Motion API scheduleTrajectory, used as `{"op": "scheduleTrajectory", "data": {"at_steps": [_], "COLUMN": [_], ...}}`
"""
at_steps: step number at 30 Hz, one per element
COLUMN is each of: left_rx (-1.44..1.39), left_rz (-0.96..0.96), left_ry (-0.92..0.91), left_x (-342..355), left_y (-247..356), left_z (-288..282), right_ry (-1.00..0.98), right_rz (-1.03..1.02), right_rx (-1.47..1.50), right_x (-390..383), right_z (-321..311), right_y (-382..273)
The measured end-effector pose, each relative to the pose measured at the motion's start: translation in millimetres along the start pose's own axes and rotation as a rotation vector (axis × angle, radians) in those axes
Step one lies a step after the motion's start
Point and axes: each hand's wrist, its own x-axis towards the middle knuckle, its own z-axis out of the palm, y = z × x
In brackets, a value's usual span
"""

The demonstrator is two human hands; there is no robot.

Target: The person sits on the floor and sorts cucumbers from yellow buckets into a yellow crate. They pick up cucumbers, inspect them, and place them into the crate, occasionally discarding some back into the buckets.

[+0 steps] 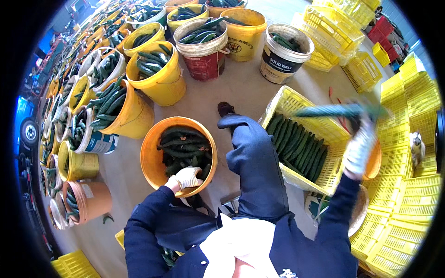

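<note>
My left hand [187, 178], in a white glove, reaches over the near rim of an orange bucket [147, 160]. Its fingers curl around a dark green cucumber among the several cucumbers [183, 142] in there; the grip is partly hidden. On the right, my gloved right hand [360, 147] is raised and smeared by motion, closed on a long cucumber [327, 111]. That cucumber lies level above the far end of a yellow crate [337, 172] with a clear liner. Inside the crate, cucumbers [296, 144] lie side by side in a neat row.
Yellow and white buckets [160, 88] of cucumbers crowd the left and far side. A red-and-white bucket [204, 60] and a black-and-white pail [282, 60] stand ahead. Stacked yellow crates [401, 194] line the right, with a cat [417, 147] on them. An orange bucket [373, 160] stands behind my right hand.
</note>
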Motion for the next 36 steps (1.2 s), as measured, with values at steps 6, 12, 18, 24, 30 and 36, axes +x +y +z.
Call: {"op": "scheduleTrajectory", "data": {"at_steps": [6, 12, 18, 24, 30, 36], "left_rx": [-0.266, -0.875, -0.993, -0.901, -0.926, -0.68], "left_rz": [0.209, 0.241, 0.201, 0.044, -0.552, -1.025], "left_ry": [-0.01, 0.206, 0.683, 1.328, 1.255, 0.911], "left_x": [-24, -60, -137, -269, -395, -437], "left_y": [21, 15, -7, -60, -59, -102], "left_z": [-43, -89, -124, -80, 55, 98], "right_ry": [0.607, 0.888, 0.71, 0.818, 0.764, 0.226], "right_rz": [0.096, 0.055, 0.514, 0.409, 0.274, 0.081], "right_rx": [-0.452, -0.815, -1.073, -0.731, -0.371, -0.582], "right_x": [-88, -205, -224, -204, -141, -21], "right_z": [-310, -461, -363, -337, -286, -130], "right_y": [35, 116, 121, 148, 150, 130]}}
